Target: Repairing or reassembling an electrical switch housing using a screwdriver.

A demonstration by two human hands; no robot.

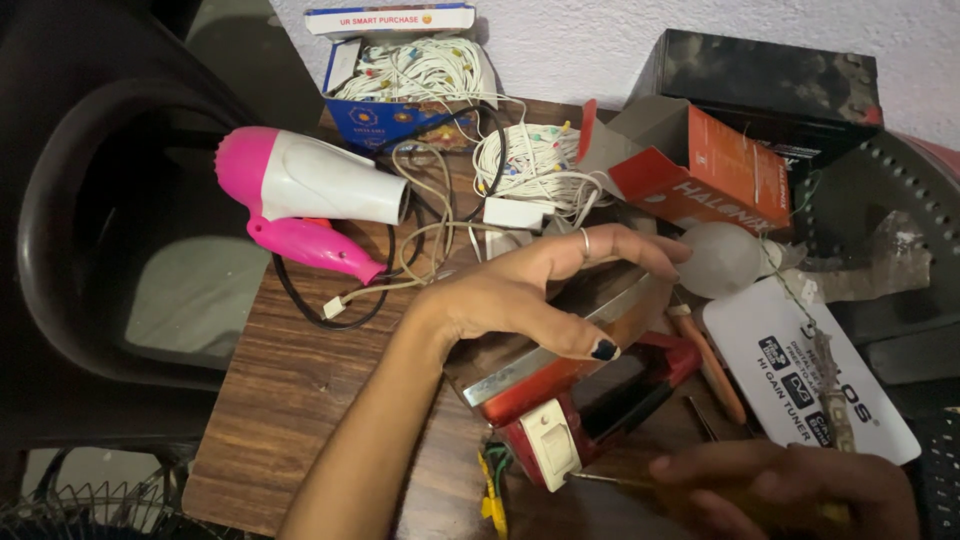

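Note:
A red clothes iron [600, 400] with a metal soleplate [545, 355] lies tilted on the wooden table [290, 390]. My left hand [530, 290] is spread over the soleplate and holds it, thumb on its lower edge, with a ring on one finger. At the bottom right my right hand [790, 485] grips a screwdriver [605, 480]. Its thin shaft points left, and the tip touches the white plastic part [548, 440] at the iron's rear. Yellow and green wires [490, 490] come out beside that part.
A pink and white hair dryer [310, 185] lies at the left with its cord. Behind are a blue box of string lights [410, 85], a loose light bundle [530, 160], an orange carton [700, 165], a white bulb [720, 258], a white flat device [810, 370], an orange-handled tool [712, 368] and a black box [770, 80].

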